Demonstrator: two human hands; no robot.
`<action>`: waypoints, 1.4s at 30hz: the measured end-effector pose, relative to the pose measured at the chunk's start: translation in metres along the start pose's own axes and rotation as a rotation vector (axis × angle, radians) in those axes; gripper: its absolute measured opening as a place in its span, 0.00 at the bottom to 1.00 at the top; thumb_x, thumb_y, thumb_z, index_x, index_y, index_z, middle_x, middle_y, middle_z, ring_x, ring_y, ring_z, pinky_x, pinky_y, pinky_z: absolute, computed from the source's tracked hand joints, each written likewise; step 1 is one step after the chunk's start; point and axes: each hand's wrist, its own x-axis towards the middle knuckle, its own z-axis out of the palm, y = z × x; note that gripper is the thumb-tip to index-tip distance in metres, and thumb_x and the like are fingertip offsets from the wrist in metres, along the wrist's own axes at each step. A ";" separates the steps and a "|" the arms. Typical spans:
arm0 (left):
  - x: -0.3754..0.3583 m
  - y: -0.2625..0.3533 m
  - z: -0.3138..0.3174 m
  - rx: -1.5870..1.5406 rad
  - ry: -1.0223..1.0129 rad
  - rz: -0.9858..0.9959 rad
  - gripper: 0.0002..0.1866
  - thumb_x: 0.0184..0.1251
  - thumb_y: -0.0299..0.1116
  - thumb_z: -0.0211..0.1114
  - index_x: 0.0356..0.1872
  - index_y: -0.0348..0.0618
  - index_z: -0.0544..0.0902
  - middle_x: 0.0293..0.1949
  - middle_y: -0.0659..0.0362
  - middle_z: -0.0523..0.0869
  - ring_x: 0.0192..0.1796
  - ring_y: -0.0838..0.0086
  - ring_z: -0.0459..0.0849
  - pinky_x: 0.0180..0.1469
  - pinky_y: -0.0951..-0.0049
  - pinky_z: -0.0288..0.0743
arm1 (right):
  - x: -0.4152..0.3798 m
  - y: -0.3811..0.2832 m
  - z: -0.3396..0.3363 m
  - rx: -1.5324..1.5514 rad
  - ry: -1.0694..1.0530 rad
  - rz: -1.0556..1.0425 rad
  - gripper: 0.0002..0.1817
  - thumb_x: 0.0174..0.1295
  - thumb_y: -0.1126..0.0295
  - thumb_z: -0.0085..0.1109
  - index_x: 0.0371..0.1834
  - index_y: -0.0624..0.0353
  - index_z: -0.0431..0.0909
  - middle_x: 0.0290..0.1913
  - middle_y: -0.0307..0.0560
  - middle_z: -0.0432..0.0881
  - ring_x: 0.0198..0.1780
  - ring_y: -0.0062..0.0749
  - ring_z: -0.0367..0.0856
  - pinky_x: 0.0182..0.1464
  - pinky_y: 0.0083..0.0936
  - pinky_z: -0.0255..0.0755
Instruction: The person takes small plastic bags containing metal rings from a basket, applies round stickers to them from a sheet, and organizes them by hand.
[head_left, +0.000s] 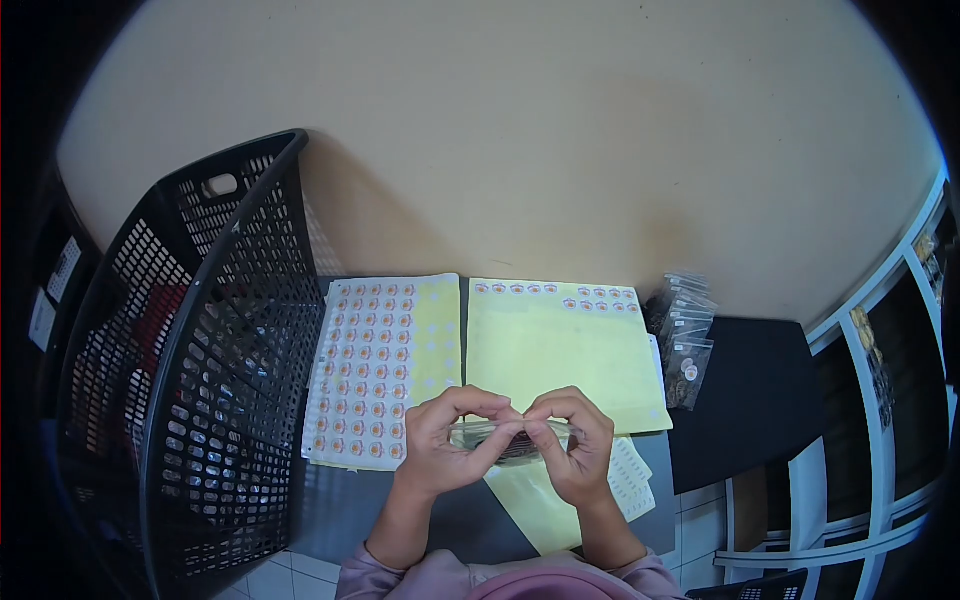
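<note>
Between my two hands is a small clear zip bag [520,452] with dark contents that I cannot make out. My left hand [446,440] pinches its top edge with thumb and forefinger. Close beside it, the thumb and forefinger of my right hand [575,442] pinch the same edge, so the fingertips nearly meet. Behind the hands lies a yellow backing sheet [560,360] with a few round stickers along its top. To its left is a sheet of round stickers [360,370], its right strip bare of them.
A tall black plastic basket [220,330] stands at the left. Filled zip bags [688,345] overlap in a row at the right. Smaller label sheets [630,478] and a yellow sheet [535,505] lie under my hands. White shelving [880,430] stands far right, a wall [500,140] behind.
</note>
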 end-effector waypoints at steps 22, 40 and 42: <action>0.005 -0.009 -0.005 0.103 0.065 0.013 0.26 0.40 0.21 0.69 0.43 0.35 0.67 0.22 0.61 0.82 0.31 0.76 0.81 0.41 0.77 0.71 | 0.006 0.008 -0.010 -0.152 0.025 -0.099 0.04 0.44 0.79 0.61 0.24 0.61 0.77 0.27 0.46 0.78 0.31 0.32 0.77 0.35 0.23 0.69; 0.006 -0.002 -0.013 0.059 0.030 -0.006 0.30 0.40 0.19 0.67 0.47 0.35 0.61 0.21 0.59 0.82 0.29 0.76 0.80 0.48 0.68 0.68 | 0.007 0.005 -0.027 -0.209 0.027 -0.129 0.05 0.39 0.77 0.65 0.20 0.55 0.80 0.22 0.38 0.80 0.42 0.35 0.77 0.44 0.25 0.66; 0.006 0.000 -0.013 0.059 0.038 -0.034 0.31 0.40 0.18 0.67 0.47 0.35 0.61 0.20 0.59 0.82 0.29 0.76 0.80 0.48 0.68 0.69 | 0.007 0.005 -0.027 -0.176 0.032 -0.092 0.06 0.38 0.78 0.65 0.21 0.55 0.80 0.22 0.38 0.80 0.42 0.35 0.77 0.44 0.25 0.66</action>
